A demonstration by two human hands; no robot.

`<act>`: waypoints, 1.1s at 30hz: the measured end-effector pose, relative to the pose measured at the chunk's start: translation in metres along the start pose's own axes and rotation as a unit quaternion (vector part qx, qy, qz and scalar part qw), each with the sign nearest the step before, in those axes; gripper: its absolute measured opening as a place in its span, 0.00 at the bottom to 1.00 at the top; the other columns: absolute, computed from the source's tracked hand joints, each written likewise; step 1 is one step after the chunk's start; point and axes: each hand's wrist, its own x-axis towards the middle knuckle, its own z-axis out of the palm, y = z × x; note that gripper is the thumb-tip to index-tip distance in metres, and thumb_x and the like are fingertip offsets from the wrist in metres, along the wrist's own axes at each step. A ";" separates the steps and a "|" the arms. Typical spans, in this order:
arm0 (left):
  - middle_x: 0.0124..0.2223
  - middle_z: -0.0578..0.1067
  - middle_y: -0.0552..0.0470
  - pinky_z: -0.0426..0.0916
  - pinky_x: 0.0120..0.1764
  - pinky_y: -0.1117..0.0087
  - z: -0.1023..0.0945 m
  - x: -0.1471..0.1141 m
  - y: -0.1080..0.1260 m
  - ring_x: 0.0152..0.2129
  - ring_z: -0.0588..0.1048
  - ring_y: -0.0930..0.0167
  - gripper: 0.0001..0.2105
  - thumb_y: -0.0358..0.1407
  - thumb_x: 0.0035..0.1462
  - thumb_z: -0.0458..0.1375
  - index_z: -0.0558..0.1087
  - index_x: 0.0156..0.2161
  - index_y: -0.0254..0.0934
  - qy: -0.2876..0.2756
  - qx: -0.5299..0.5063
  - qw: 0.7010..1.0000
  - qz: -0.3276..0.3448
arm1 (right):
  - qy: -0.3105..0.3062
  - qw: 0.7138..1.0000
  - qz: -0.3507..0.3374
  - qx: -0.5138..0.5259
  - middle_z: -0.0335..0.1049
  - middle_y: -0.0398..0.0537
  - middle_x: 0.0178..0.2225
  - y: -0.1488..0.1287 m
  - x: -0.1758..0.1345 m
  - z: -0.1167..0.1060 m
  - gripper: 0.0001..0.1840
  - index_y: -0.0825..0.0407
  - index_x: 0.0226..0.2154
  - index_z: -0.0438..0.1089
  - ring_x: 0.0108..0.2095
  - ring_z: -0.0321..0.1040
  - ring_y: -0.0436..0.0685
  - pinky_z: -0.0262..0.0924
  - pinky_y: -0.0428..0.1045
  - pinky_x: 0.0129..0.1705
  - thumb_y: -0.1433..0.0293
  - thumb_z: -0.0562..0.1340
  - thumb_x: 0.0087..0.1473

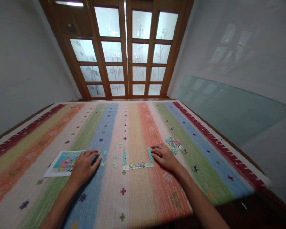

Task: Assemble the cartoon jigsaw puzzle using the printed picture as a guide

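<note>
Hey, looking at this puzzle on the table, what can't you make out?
All in the head view:
Part of the picture sheet: hidden by the left hand.
Prints on pieces in the pile: too small, overlapping.
Whether the right hand pinches the puzzle border: too small to tell.
Right forearm: cut off by the bottom edge.

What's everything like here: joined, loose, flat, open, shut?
Puzzle border: three sides laid, far side open.
Piece pile: loose, heaped.
Scattered pieces: loose.
Picture sheet: flat, partly covered.
Left hand: fingers bent.
Right hand: fingertips at border.
Tablecloth: spread out.
Doors: closed or nearly so.
</note>
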 end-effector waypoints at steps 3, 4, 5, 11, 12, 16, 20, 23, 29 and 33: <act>0.48 0.82 0.44 0.70 0.50 0.52 -0.001 0.003 0.003 0.45 0.76 0.55 0.15 0.48 0.61 0.53 0.77 0.36 0.41 -0.018 -0.024 0.999 -0.012 | 0.002 1.000 -0.003 0.002 0.79 0.53 0.46 0.001 0.000 0.001 0.08 0.50 0.40 0.80 0.46 0.73 0.61 0.64 0.60 0.52 0.71 0.63 0.63; 0.47 0.82 0.44 0.70 0.50 0.52 -0.002 0.004 0.003 0.44 0.76 0.55 0.15 0.48 0.61 0.53 0.77 0.36 0.41 -0.024 -0.030 0.999 -0.015 | 0.003 1.000 -0.003 0.003 0.79 0.53 0.46 0.001 0.000 0.001 0.08 0.50 0.40 0.80 0.46 0.73 0.61 0.64 0.60 0.52 0.71 0.63 0.63; 0.47 0.82 0.44 0.70 0.51 0.52 -0.002 0.005 0.004 0.44 0.76 0.55 0.15 0.48 0.60 0.53 0.77 0.36 0.40 -0.027 -0.035 0.999 -0.017 | 0.003 1.000 -0.002 0.004 0.79 0.53 0.46 0.001 0.000 0.002 0.08 0.50 0.40 0.80 0.46 0.73 0.61 0.64 0.59 0.52 0.71 0.63 0.63; 0.48 0.82 0.43 0.70 0.51 0.50 0.000 0.004 0.004 0.46 0.77 0.53 0.18 0.49 0.60 0.53 0.78 0.40 0.39 -0.015 -0.035 0.999 -0.020 | 0.000 1.000 0.008 0.006 0.79 0.52 0.46 -0.001 0.000 0.001 0.07 0.49 0.39 0.80 0.46 0.74 0.61 0.63 0.59 0.51 0.71 0.63 0.63; 0.48 0.82 0.43 0.70 0.51 0.49 0.001 0.004 0.003 0.46 0.77 0.53 0.18 0.49 0.60 0.53 0.79 0.41 0.39 -0.013 -0.033 0.999 -0.016 | 0.000 1.000 0.008 0.007 0.80 0.52 0.46 -0.001 0.000 0.001 0.07 0.49 0.39 0.79 0.46 0.74 0.61 0.63 0.59 0.52 0.71 0.63 0.63; 0.47 0.82 0.44 0.70 0.51 0.50 0.004 0.003 -0.002 0.45 0.77 0.53 0.17 0.50 0.60 0.54 0.79 0.40 0.41 -0.005 -0.031 0.999 0.000 | 0.001 1.000 0.005 0.010 0.80 0.53 0.46 -0.001 0.000 0.001 0.07 0.50 0.39 0.79 0.46 0.74 0.61 0.62 0.59 0.53 0.71 0.63 0.63; 0.47 0.82 0.45 0.71 0.51 0.52 0.005 0.003 -0.002 0.45 0.77 0.55 0.16 0.49 0.60 0.54 0.79 0.40 0.42 -0.003 -0.033 0.999 0.003 | 0.002 1.000 0.005 0.010 0.80 0.53 0.46 -0.001 0.000 0.001 0.07 0.50 0.39 0.80 0.46 0.74 0.61 0.63 0.59 0.52 0.71 0.63 0.63; 0.47 0.81 0.44 0.71 0.51 0.52 0.004 0.001 0.000 0.46 0.77 0.55 0.16 0.46 0.61 0.54 0.78 0.44 0.41 -0.006 -0.037 0.999 0.001 | -0.002 1.000 0.006 0.008 0.80 0.53 0.46 -0.002 0.000 0.000 0.08 0.50 0.40 0.80 0.46 0.73 0.61 0.63 0.59 0.52 0.71 0.63 0.63; 0.49 0.81 0.44 0.71 0.53 0.51 -0.004 -0.007 0.009 0.47 0.76 0.56 0.16 0.39 0.59 0.53 0.79 0.47 0.40 -0.019 -0.055 0.997 0.053 | 0.003 1.000 0.000 0.010 0.79 0.53 0.46 0.002 0.000 0.002 0.08 0.49 0.39 0.80 0.46 0.74 0.61 0.63 0.59 0.52 0.71 0.63 0.63; 0.49 0.80 0.46 0.71 0.53 0.51 -0.010 -0.009 0.015 0.49 0.75 0.57 0.14 0.38 0.59 0.54 0.80 0.46 0.43 -0.044 -0.074 0.993 0.081 | 0.000 1.000 -0.002 0.011 0.80 0.54 0.46 0.004 0.000 0.001 0.08 0.50 0.39 0.80 0.45 0.74 0.62 0.64 0.60 0.51 0.70 0.62 0.64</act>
